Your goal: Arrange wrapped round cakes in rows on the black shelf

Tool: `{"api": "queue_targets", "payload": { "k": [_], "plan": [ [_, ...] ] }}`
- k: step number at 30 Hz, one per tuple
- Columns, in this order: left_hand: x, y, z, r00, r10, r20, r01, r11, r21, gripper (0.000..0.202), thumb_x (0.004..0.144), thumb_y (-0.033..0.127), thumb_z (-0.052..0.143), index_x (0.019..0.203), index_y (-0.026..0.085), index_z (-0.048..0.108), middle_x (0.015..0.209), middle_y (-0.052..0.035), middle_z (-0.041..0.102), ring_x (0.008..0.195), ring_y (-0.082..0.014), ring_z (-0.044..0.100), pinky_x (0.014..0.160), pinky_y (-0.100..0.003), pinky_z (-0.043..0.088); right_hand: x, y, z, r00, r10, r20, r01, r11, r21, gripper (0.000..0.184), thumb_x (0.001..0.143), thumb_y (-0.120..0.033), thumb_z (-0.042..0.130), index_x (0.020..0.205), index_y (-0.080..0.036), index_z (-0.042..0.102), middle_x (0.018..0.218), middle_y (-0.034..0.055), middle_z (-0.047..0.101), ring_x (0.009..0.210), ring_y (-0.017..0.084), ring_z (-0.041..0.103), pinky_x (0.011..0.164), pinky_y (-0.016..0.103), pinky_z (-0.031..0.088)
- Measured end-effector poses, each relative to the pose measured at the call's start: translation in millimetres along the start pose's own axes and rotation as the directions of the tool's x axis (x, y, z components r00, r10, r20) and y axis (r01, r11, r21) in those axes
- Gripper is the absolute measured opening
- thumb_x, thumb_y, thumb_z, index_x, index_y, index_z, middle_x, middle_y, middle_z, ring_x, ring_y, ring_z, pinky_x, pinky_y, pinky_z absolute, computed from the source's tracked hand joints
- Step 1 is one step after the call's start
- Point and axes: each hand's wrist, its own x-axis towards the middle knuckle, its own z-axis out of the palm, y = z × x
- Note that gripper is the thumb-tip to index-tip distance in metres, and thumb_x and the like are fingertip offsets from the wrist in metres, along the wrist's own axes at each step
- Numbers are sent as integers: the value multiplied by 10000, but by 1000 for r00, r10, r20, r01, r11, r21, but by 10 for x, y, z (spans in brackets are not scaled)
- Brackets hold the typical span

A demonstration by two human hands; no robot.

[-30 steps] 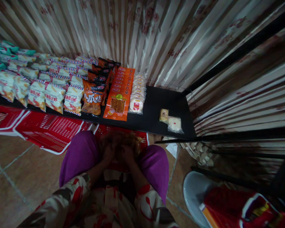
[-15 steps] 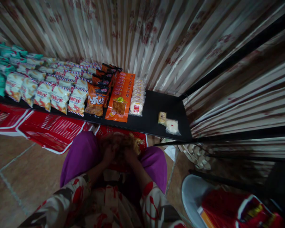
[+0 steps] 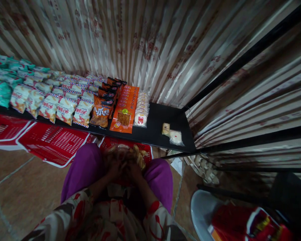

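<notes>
Black shelf (image 3: 155,117): left and middle lined with snack bags (image 3: 66,111), which look done; right end looks unfinished. Near side, red basket (image 3: 148,148) between the knees. Left hand (image 3: 114,169) and right hand (image 3: 134,171) close together over it, at gold-wrapped snacks (image 3: 139,156) there, apparently left to handle; too dark to tell if either grips. Two small packets (image 3: 176,137) loose at shelf's near right.
</notes>
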Motion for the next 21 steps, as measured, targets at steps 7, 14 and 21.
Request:
{"api": "queue_targets", "payload": {
  "k": [7, 14, 21],
  "plan": [
    [-9, -19, 24, 994, 77, 75, -85, 989, 118, 97, 782, 250, 477, 810, 168, 521, 779, -37, 596, 761, -167, 531, 699, -268, 375, -23, 4, 53, 967, 101, -235, -69, 988, 141, 229, 815, -182, 423, 856, -161, 647, 923, 93, 653, 910, 184, 569, 806, 266, 388],
    [-50, 36, -15, 998, 60, -22, -57, 989, 135, 120, 751, 148, 478, 848, 157, 548, 877, -68, 608, 873, -194, 542, 775, -299, 388, -62, 4, 144, 952, 69, -299, 17, 960, 279, 225, 784, -142, 412, 805, -184, 632, 874, 58, 654, 850, 160, 571, 780, 252, 395],
    [-143, 230, -168, 1000, 24, -10, -22, 990, 137, 140, 733, 111, 480, 851, 148, 545, 867, -70, 611, 872, -185, 545, 759, -275, 389, -89, -43, 80, 939, 189, -287, -34, 883, 468, 263, 826, -208, 387, 838, -185, 649, 868, 58, 672, 815, 160, 588, 759, 260, 413]
  ]
}}
